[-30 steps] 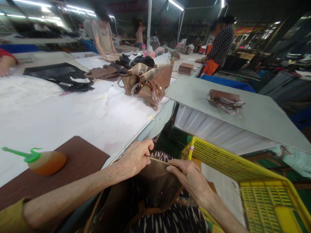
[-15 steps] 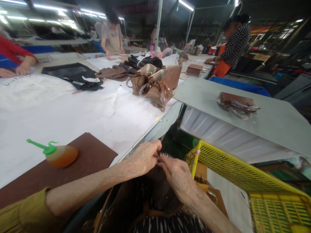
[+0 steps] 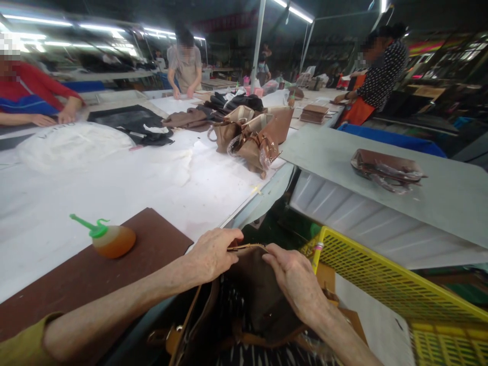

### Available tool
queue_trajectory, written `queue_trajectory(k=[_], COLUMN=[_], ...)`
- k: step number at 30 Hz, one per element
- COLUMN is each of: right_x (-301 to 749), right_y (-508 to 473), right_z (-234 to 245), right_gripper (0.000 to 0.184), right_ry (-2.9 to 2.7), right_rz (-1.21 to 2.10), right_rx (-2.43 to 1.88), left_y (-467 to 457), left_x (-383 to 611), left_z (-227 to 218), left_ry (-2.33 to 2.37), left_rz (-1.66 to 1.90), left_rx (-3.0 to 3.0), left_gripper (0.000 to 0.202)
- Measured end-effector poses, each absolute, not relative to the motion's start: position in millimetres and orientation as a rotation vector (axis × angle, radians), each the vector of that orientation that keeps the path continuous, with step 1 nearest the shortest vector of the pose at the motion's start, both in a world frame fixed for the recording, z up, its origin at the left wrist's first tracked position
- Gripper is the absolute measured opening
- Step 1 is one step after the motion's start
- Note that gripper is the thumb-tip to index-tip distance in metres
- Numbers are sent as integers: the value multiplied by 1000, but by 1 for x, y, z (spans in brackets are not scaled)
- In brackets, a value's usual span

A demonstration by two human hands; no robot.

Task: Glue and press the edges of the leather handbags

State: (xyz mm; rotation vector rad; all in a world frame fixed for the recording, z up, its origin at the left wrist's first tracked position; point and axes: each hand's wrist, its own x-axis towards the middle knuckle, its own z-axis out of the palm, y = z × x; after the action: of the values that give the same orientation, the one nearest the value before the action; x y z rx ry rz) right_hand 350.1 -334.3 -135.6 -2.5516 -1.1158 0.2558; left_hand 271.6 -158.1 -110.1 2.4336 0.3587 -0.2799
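Note:
A brown handbag (image 3: 263, 290) rests at my lap, its mouth open toward me and its dark inside showing. My left hand (image 3: 213, 254) pinches the far rim of the bag on the left, fingers partly hidden behind the edge. On the same rim, a short way to the right, my right hand (image 3: 292, 272) grips with thumb inside and fingers over the edge. A stretch of tan edge shows between the two hands. Metal fittings and a tan strap are visible low on the bag's left side.
A squeeze bottle (image 3: 114, 241) of orange liquid stands on a brown sheet (image 3: 152, 244) at left. Several handbags (image 3: 251, 134) cluster on the white table (image 3: 152, 193). To the right are a yellow crate (image 3: 381, 269) and a wrapped bag (image 3: 389, 170) on a grey table. Co-workers stand around.
My hands were close together on the rim; now they are spread apart along it, the left hand further left, and the bag's mouth shows wider. The camera view has shifted slightly left.

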Motion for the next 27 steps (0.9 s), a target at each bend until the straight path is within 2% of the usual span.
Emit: queue_trajectory(k=[2,9,15,20,27], right_x=[352,358,357,357,362], right_y=[-336,-338,-327,-321,-314], right_z=[-136,-138,-134,-131,-130], right_gripper=[23,23,22,22,21], right_ry=[-1124,-1081,-1070,-1047,-1022], right_rz=[267,267,248,227,267], right_rx=[-2542,-2574,-2661,-2700,-2698], left_y=[-157,-163,-159,-158,-171], left_x=[272,260,255,255,262], left_z=[-111,-110,-116,-121,-116], left_ry=[313,-39,-15,35,250], left_rz=[-259,4,16,28,-20], left_rx=[2390,2636,2673,2672,2328], left_gripper=[21,20,14,17,16])
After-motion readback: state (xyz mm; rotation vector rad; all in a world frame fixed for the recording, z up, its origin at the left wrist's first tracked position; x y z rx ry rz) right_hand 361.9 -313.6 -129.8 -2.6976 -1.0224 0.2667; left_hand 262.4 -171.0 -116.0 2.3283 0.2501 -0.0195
